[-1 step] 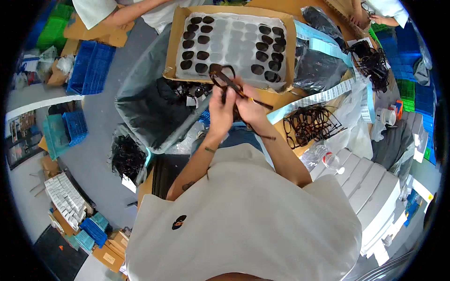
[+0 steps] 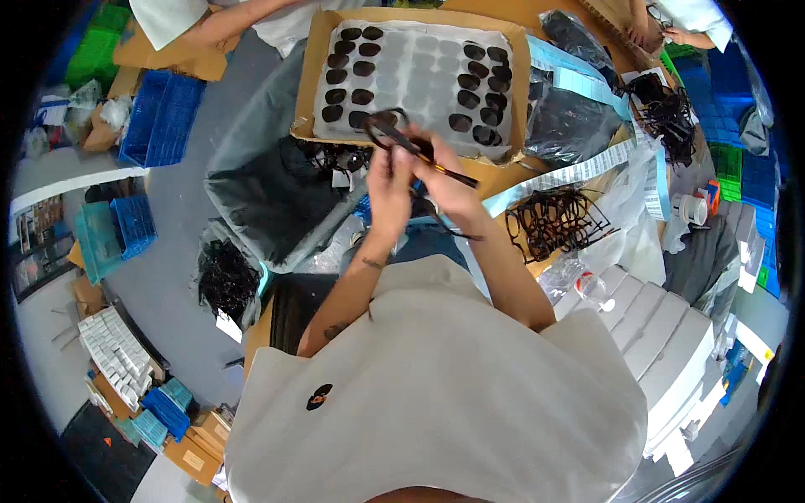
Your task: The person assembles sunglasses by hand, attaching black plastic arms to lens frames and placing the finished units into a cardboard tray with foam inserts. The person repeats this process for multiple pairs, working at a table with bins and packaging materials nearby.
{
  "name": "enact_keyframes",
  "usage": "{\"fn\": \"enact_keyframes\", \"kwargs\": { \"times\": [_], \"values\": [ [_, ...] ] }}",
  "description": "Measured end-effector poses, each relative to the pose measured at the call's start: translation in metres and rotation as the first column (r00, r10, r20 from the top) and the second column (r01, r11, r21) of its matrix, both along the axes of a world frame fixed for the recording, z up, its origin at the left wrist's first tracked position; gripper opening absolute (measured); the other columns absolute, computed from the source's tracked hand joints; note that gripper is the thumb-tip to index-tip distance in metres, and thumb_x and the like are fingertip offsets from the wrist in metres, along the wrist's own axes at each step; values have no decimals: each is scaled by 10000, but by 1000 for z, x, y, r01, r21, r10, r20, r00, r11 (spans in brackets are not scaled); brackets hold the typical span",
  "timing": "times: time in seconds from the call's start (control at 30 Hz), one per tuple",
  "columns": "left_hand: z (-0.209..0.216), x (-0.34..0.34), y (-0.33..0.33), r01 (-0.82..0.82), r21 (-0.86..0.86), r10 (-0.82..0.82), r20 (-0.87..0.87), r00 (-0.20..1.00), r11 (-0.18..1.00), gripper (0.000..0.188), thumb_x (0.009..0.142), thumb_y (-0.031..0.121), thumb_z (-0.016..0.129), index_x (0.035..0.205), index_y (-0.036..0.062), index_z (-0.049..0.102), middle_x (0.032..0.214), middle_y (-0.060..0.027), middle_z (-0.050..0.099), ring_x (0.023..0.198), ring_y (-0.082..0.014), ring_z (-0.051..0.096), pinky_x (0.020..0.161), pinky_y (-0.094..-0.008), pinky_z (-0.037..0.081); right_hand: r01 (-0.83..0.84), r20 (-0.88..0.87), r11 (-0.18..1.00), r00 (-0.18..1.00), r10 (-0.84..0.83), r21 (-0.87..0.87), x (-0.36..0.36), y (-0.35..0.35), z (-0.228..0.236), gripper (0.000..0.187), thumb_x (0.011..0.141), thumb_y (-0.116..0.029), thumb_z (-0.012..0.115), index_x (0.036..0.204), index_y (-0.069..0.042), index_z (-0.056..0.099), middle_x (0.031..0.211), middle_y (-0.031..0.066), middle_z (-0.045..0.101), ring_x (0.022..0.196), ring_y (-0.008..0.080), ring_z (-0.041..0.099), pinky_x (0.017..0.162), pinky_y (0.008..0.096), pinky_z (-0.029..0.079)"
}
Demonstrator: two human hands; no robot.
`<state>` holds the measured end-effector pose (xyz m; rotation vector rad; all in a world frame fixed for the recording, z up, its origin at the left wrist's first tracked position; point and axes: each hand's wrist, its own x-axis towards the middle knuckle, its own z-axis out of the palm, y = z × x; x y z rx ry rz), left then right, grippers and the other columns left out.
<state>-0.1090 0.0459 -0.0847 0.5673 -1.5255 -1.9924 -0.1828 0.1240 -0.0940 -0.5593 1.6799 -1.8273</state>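
Note:
A dark tortoiseshell eyeglass frame (image 2: pixel 391 126) is held between both hands, over the near edge of a cardboard box (image 2: pixel 303 84). My left hand (image 2: pixel 389 189) is closed on the rim side, with its thumb near the bridge. My right hand (image 2: pixel 446 176) grips the same frame by a temple, and both temples stick out to the right. Whether a lens sits in either rim is hard to make out. Inside the box, dark lenses (image 2: pixel 335 76) lie in columns at the left and right on a white moulded tray (image 2: pixel 419 126), with pale hollows between.
Piled tortoiseshell frames (image 2: pixel 560 222) lie at the right, and more dark frames (image 2: pixel 662 109) lie farther back. A dark-lined bin (image 2: pixel 268 201) stands at the left, beside a bag of black pieces (image 2: pixel 228 281). White boxes (image 2: pixel 637 318) are stacked at the right. Another person's arm (image 2: pixel 239 21) is across the table.
Both hands have shifted slightly left with the eyeglass frame. The frame has turned a little, and its rims now sit lower and farther left against the box.

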Motion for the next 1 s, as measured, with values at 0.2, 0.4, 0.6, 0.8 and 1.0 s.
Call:
{"fn": "enact_keyframes", "kwargs": {
  "times": [0.2,0.4,0.6,0.8,1.0],
  "values": [
    [20,27,-63,-300,340,315,12,949,891,308,1028,306,411,944,29,518,923,-103,616,795,-214,597,786,-392,520,-2,96,991,995,-11,134,-119,-25,-29,268,914,-93,573,1135,50,523,927,149,673,823,251,669,759,381,540],
    [17,100,-61,-214,588,204,84,975,780,435,1024,476,297,976,90,493,923,-79,548,835,-222,530,728,-369,454,527,-779,586,517,354,616,-237,-75,-79,184,820,-136,572,903,-48,711,975,116,680,921,335,644,802,473,508],
    [13,131,-34,-268,556,240,125,963,787,346,1023,447,346,981,146,511,989,-19,531,911,-184,535,789,-373,497,571,-774,526,411,481,630,-226,-80,-102,227,836,-188,564,974,-54,684,1195,143,568,1160,313,501,919,467,431],
    [23,132,-55,81,63,-78,-38,996,995,205,934,63,570,1093,81,442,1084,-136,570,862,-211,647,788,-379,533,592,-640,797,660,-395,118,-152,24,20,208,875,-100,614,1049,-1,670,935,162,689,810,252,669,749,330,516],
    [74,73,-43,581,-802,-493,453,743,138,175,748,60,705,879,82,590,761,-43,564,561,-187,597,495,-296,482,-286,-540,919,745,390,270,13,85,123,726,689,-147,813,1327,-26,489,1304,141,542,1163,305,524,935,383,457]
  ]
}}
